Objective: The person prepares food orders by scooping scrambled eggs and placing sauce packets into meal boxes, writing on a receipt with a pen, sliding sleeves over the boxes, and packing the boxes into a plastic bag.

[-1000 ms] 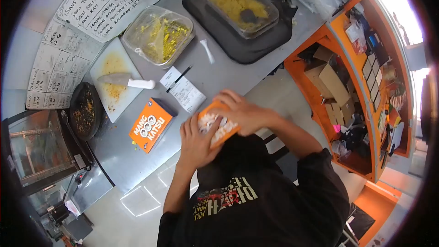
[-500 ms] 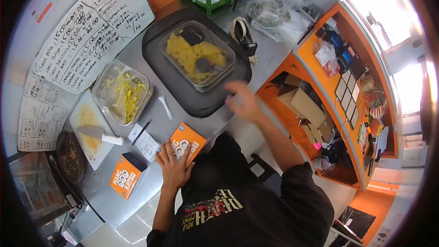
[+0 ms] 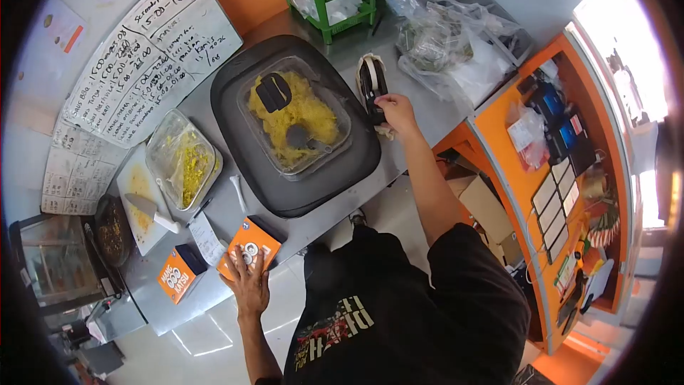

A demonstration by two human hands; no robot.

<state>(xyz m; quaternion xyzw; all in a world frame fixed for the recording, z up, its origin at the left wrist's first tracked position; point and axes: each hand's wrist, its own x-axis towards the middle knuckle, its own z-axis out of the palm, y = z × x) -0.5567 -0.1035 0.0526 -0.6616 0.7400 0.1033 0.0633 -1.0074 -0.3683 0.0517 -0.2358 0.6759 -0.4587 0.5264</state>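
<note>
My left hand lies with its fingers spread over an orange box near the edge of the counter. My right hand pinches the near end of a black tape dispenser; I cannot tell whether it is lifted. Between my hands sits a wide black tray, the main bulk separating box and dispenser, with a tub of yellow food on it. A second orange box stands to the left, and a receipt lies between the two. Farther left, a knife rests on a cutting board, beside a clear tub. Plastic bags crowd the space beyond my right hand, near a green rack.
</note>
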